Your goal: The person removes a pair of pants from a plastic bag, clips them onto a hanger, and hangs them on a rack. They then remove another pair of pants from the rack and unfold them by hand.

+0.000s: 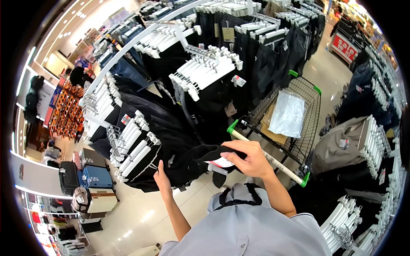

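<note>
My right hand (250, 158) is closed on the waist part of a pair of black trousers (205, 152), lifting it toward me. A white and red paper tag (222, 162) hangs from the fabric beside the thumb. My left hand (163, 181) is at the near edge of the dark garments, one finger stretched upward beside a white hanger (141, 155). Its remaining fingers are partly hidden, and I see no firm grip there. Black trousers on white hangers crowd the rack just beyond both hands.
A shopping cart (316, 123) with green corners stands to the right, carrying a clear plastic packet (288, 113). More racks (371, 141) line the right side. Suitcases (98, 175) stand on the left, and a red sale sign (345, 48) is farther back.
</note>
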`<state>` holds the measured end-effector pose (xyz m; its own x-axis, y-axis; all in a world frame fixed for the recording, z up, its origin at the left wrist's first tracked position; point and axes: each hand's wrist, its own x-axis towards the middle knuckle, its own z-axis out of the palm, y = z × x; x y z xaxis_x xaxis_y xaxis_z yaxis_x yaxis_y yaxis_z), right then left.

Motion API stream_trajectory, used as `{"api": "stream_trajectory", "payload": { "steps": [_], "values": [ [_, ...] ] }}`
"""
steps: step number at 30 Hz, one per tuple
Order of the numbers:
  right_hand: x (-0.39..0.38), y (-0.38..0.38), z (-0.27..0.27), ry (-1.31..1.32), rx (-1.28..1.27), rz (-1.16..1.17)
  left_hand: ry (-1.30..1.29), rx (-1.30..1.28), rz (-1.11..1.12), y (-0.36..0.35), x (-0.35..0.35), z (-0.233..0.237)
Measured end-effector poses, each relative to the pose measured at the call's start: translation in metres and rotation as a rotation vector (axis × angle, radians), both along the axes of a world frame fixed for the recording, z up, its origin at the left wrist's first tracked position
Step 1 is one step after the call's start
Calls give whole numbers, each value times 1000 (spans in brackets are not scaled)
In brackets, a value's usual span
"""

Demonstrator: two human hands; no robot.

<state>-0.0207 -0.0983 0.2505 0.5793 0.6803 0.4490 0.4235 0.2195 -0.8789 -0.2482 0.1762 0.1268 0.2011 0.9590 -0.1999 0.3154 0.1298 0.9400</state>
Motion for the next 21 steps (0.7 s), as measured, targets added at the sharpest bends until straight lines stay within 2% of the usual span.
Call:
{"api": "stream_trajectory", "payload": {
  "steps": [4, 6, 10, 12, 13, 15, 16, 18, 20, 21],
  "values": [
    [8, -8, -21, 111, -31, -179, -13, 39, -88, -10, -20, -23],
    [7, -8, -25, 120, -29, -127, 25, 46, -101, -14, -22, -29],
    [-1, -1, -31, 138, -38, -82, -106, -54, -5, -29, -21, -42],
    [-1, 1, -35, 131, -17, -91, -421, -247, 50, -20, -32, -66],
    [-1, -1, -35, 175, -60, -76, -420, -246, 49, -6, -46, -86],
    [-3, -2, -41, 166, -69, -28, -18, -252, -150, 21, -72, -126],
    [-7, -3, -38, 106, -88, 16, -20, -252, -145, 19, -68, -128],
    [-14, 2, -44, 6, -26, 105, 476, -274, -261, 17, -59, -132],
    [-16, 3, -41, -126, -85, 185, 628, -349, -239, 7, -60, -141],
    [-16, 4, -46, -153, -54, 211, 570, -407, -212, 2, -67, -145]
  ]
}}
